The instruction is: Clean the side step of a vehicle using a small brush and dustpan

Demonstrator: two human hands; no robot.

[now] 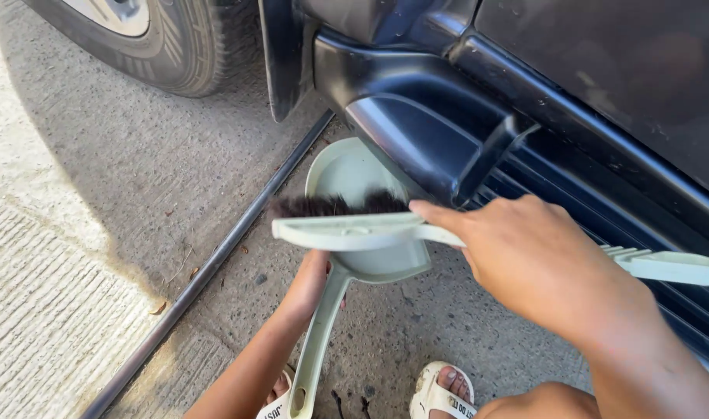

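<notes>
My right hand grips the handle of a pale green hand brush with dark bristles, index finger stretched along its back. The brush is held level over a pale green dustpan. The pan lies on the concrete under the black step of a dark vehicle. My left hand holds the top of the dustpan's long handle, just below the pan.
A vehicle tyre is at the top left. A thin dark metal rod runs diagonally across the concrete ground. The vehicle's ribbed side step fills the right. My sandalled feet are at the bottom edge.
</notes>
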